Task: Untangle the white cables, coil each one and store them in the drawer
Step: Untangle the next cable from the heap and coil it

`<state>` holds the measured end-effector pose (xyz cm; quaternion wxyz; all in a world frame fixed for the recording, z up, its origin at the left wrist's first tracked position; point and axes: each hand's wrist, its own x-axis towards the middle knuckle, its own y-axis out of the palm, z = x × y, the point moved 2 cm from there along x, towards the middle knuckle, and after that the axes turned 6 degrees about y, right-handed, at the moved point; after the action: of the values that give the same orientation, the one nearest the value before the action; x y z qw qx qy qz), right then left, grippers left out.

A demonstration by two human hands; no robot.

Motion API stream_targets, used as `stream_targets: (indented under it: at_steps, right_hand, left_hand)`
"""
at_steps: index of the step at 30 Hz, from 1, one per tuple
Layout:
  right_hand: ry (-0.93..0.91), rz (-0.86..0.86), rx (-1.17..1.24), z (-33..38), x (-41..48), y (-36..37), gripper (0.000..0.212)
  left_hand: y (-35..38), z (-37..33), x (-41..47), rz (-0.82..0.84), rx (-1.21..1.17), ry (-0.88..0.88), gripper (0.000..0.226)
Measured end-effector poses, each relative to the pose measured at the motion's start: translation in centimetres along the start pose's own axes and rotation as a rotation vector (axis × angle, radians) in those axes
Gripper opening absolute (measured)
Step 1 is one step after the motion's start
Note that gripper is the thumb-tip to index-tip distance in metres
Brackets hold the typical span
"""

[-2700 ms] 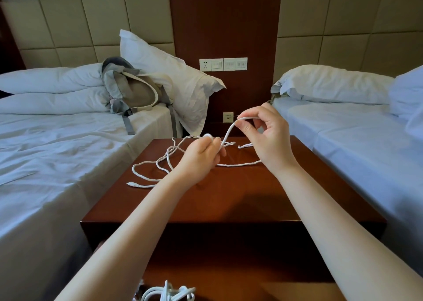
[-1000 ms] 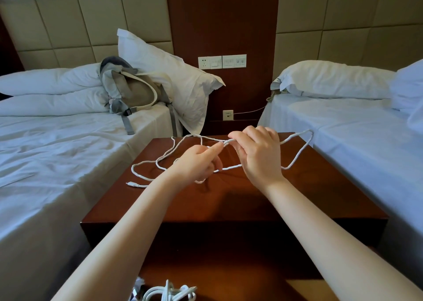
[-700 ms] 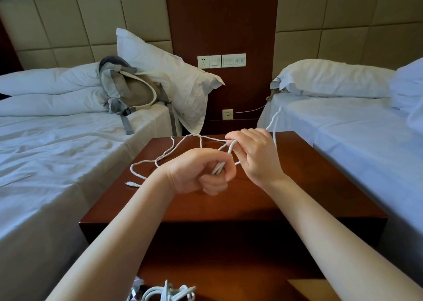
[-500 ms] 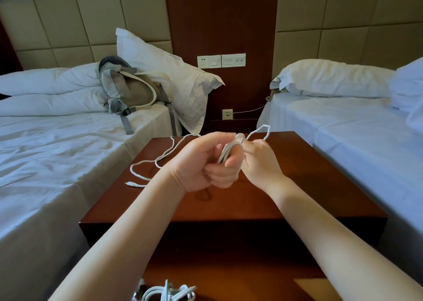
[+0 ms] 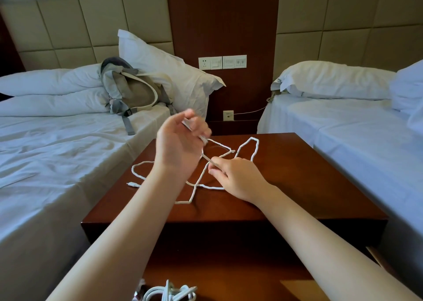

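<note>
While the white cable (image 5: 255, 150) lay sprawled in loose, kinked loops on the nightstand (image 5: 309, 186), its spread running mostly left to right, I saw both hands clamped on it. The left hand (image 5: 180, 145), raised above the top with curled fingers, pinched one stretch, though blur hid the exact grip. The right hand (image 5: 235, 177), low and near the wood, nipped the cable between thumb and forefinger. Between the two the cable ran slanting down to the right. The small plug (image 5: 131, 184) rested near the left edge, pointing left. A bundle of white cables (image 5: 170, 292) lay lower down at the bottom of my view. A backpack (image 5: 135, 92) sat on the left bed (image 5: 57, 152).
</note>
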<state>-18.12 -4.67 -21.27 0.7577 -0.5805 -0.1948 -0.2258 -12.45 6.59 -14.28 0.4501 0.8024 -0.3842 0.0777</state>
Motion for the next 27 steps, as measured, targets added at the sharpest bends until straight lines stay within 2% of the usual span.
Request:
stream_targets:
  at_steps: [3,6,9,11,13,15,19,23,27]
  right_hand:
    - [0.024,-0.038,0.008,-0.8,0.0,0.3,0.02]
    - [0.053,-0.067,-0.07,-1.6,-0.1,0.3,0.024]
    - [0.14,-0.031,-0.095,-2.3,0.1,-0.2,0.029]
    - [0.09,-0.125,-0.142,-2.0,0.1,-0.6,0.029]
    - [-0.02,-0.267,-0.175,-1.5,0.1,-0.7,0.027]
    - [-0.08,-0.364,-0.197,-1.3,0.1,-0.7,0.028]
    - [-0.144,-0.54,-0.261,-1.6,0.2,-1.8,0.029]
    - [-0.081,-0.661,-0.267,-2.5,0.0,-2.3,0.028]
    - [-0.038,-0.726,-0.29,-3.6,0.1,-2.8,0.027]
  left_hand:
    - [-0.9,-1.7,1.1,-0.132,0.1,0.253,0.026]
    - [-2.4,-3.4,1.5,-0.22,0.361,0.467,0.03]
    - [-4.6,-3.9,1.6,-0.329,0.708,0.519,0.03]
    - [-5.4,-3.4,1.4,-0.398,1.056,0.548,0.034]
    - [-5.7,-2.8,0.8,-0.43,1.259,0.582,0.034]
    - [-5.1,-2.4,0.3,-0.42,1.447,0.556,0.028]
    - [-5.6,-0.8,0.9,-0.32,1.882,0.263,0.022]
    - [-5.2,0.9,0.7,-0.146,1.957,0.092,0.02]
    - [-3.5,1.2,-0.4,0.016,1.913,0.17,0.024]
